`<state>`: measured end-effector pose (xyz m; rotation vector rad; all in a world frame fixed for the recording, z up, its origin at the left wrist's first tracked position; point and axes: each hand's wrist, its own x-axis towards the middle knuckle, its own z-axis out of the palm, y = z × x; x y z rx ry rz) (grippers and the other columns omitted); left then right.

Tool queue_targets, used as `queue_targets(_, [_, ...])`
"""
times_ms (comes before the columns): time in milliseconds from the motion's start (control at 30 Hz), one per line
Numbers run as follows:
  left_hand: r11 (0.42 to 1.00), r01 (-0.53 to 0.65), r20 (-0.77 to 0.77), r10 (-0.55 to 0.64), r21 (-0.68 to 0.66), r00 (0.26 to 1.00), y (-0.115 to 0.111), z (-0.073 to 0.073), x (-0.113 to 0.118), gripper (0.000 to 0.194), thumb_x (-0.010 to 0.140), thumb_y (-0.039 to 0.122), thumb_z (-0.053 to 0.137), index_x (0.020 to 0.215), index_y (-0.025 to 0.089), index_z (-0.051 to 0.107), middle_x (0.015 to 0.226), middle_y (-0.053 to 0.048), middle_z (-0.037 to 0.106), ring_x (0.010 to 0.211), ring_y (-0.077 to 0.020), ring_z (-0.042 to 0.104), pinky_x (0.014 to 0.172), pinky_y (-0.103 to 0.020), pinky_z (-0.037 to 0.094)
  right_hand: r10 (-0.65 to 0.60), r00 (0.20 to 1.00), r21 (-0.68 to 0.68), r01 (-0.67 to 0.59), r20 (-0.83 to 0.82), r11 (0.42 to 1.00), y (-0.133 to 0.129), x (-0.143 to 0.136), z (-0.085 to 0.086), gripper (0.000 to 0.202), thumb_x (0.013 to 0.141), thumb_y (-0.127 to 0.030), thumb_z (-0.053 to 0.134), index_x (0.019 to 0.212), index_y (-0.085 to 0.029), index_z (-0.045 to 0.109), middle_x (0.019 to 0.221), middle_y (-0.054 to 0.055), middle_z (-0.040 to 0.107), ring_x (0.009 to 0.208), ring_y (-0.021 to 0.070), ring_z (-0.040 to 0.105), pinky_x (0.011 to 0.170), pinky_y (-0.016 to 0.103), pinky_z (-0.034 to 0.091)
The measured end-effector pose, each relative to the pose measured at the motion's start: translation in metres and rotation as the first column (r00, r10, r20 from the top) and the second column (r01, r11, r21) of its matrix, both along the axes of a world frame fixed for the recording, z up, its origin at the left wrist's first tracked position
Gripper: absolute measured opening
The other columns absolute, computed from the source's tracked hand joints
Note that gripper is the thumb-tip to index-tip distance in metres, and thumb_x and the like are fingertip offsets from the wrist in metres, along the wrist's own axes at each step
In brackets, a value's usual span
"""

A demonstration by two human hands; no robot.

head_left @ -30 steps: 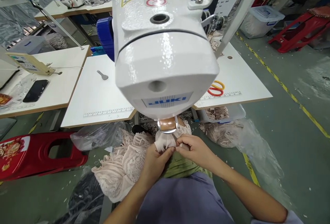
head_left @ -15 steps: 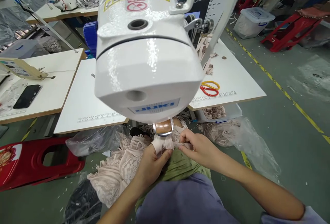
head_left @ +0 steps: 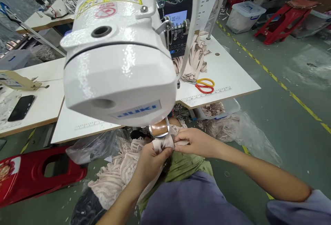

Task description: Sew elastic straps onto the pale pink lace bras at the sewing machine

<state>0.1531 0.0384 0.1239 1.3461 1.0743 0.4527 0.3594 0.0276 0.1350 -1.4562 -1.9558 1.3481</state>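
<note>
My left hand and right hand pinch the pale fabric band at lower centre of the frame; should either grip slacken, its folds could slip askew.

Curled left fingers beside right fingers

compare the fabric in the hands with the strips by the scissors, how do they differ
The fabric is held by the left hand and right hand, while the strips lie on the table, untouched. The fabric shows as a small folded section between the hands; the strips make a larger, loose pile of many lengths. Both are pale pinkish beige.
</note>
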Motion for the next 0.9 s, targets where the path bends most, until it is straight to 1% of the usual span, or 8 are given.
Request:
queue_targets(167, [0.984, -0.009, 0.065, 0.021, -0.177, 0.998, 0.004, -0.003, 0.0, 0.042, 0.069, 0.054, 0.078, 0.068, 0.014, 0.07, 0.063, -0.003, 0.063, 0.06, -0.0157, 0.053, 0.059, -0.026, 0.045, -0.127, 0.981, -0.186, 0.099, -0.145, 0.978, -0.003, -0.003, -0.006, 0.014, 0.078, -0.028, 0.061, 0.075, -0.016, 0.066, 0.067, -0.002, 0.056, 0.062, 0.0121, 0.047, 0.057, 0.024, 0.031])
queue_targets(333, [0.953, -0.134, 0.096, 0.166, -0.271, 0.981, 0.001, -0.008, 0.005, 0.041, 0.06, 0.05, 0.085, 0.071, 0.013, 0.072, 0.07, -0.005, 0.069, 0.064, -0.0166, 0.058, 0.061, -0.026, 0.047, -0.247, 0.934, -0.33, 0.155, -0.258, 0.931, -0.008, -0.006, -0.014, 0.02, 0.077, -0.035, 0.062, 0.076, -0.015, 0.064, 0.064, -0.005, 0.048, 0.057, 0.0098, 0.038, 0.054, 0.023, 0.028])
queue_targets(433, [0.93, -0.207, 0.12, 0.253, -0.302, 0.96, -0.002, -0.014, 0.008, 0.04, 0.059, 0.047, 0.087, 0.075, 0.013, 0.071, 0.068, -0.002, 0.068, 0.062, -0.0159, 0.059, 0.061, -0.026, 0.047, -0.286, 0.912, -0.347, 0.177, -0.293, 0.921, -0.01, -0.007, -0.016, 0.02, 0.077, -0.035, 0.062, 0.074, -0.015, 0.063, 0.064, -0.005, 0.046, 0.058, 0.0098, 0.037, 0.055, 0.023, 0.027])
queue_targets(533, [0.915, -0.272, 0.155, 0.328, -0.298, 0.932, -0.006, -0.016, 0.014, 0.039, 0.061, 0.042, 0.087, 0.08, 0.013, 0.07, 0.07, -0.002, 0.069, 0.064, -0.0161, 0.061, 0.063, -0.027, 0.049, -0.285, 0.913, -0.318, 0.188, -0.291, 0.929, -0.012, -0.007, -0.015, 0.02, 0.078, -0.034, 0.061, 0.075, -0.014, 0.064, 0.064, -0.004, 0.046, 0.059, 0.0102, 0.037, 0.055, 0.023, 0.027])
queue_targets(667, [0.888, -0.371, 0.189, 0.427, -0.271, 0.884, -0.011, -0.009, 0.02, 0.036, 0.061, 0.04, 0.088, 0.077, 0.013, 0.07, 0.069, -0.001, 0.069, 0.064, -0.0154, 0.061, 0.063, -0.026, 0.05, -0.271, 0.929, -0.185, 0.229, -0.25, 0.956, -0.012, -0.009, -0.011, 0.022, 0.081, -0.035, 0.06, 0.077, -0.015, 0.065, 0.067, -0.002, 0.052, 0.062, 0.0115, 0.042, 0.056, 0.023, 0.029])
queue_targets(733, [0.895, -0.355, 0.217, 0.416, -0.271, 0.883, -0.015, -0.007, 0.017, 0.034, 0.067, 0.04, 0.085, 0.083, 0.013, 0.071, 0.074, -0.003, 0.071, 0.07, -0.0173, 0.064, 0.068, -0.028, 0.052, -0.263, 0.933, -0.142, 0.233, -0.245, 0.962, -0.011, -0.009, -0.008, 0.018, 0.081, -0.032, 0.059, 0.076, -0.015, 0.064, 0.066, -0.002, 0.052, 0.061, 0.0114, 0.042, 0.054, 0.023, 0.029])
queue_targets(833, [0.906, -0.342, 0.304, 0.408, -0.249, 0.861, -0.025, -0.012, 0.006, 0.036, 0.074, 0.044, 0.081, 0.095, 0.016, 0.072, 0.092, -0.006, 0.075, 0.089, -0.0222, 0.068, 0.082, -0.032, 0.053, -0.255, 0.917, -0.246, 0.182, -0.308, 0.952, -0.006, -0.008, 0.0, 0.016, 0.074, -0.031, 0.062, 0.077, -0.016, 0.066, 0.059, -0.005, 0.046, 0.054, 0.0095, 0.036, 0.05, 0.023, 0.025])
queue_targets(900, [0.886, -0.394, 0.443, 0.464, -0.244, 0.767, -0.034, -0.02, 0.0, 0.047, 0.075, 0.06, 0.075, 0.104, 0.023, 0.07, 0.101, -0.005, 0.075, 0.097, -0.0245, 0.068, 0.087, -0.036, 0.054, -0.302, 0.877, -0.348, 0.169, -0.373, 0.922, 0.001, -0.007, 0.009, 0.02, 0.067, -0.033, 0.065, 0.078, -0.017, 0.067, 0.059, -0.005, 0.047, 0.053, 0.0091, 0.037, 0.051, 0.023, 0.027])
